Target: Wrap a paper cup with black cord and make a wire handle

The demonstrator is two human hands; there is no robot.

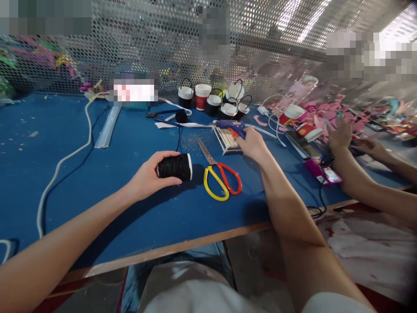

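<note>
Fingers of left hand curled around black spool, gripping it by the barrel, lying on its side on blue table, near the front edge. Right hand farther back, touching blue glue gun beside a bundle of sticks; closed or loose, cannot tell. Spool probably light, firm at the core, wound surface slightly soft and grippy; best taken across the barrel, not by the ends, likely to roll if let go. Just right of spool: scissors, blades open, pointing back. Cups in a row at the mesh wall. White cable trailing left. Another person's hand well apart at right.
</note>
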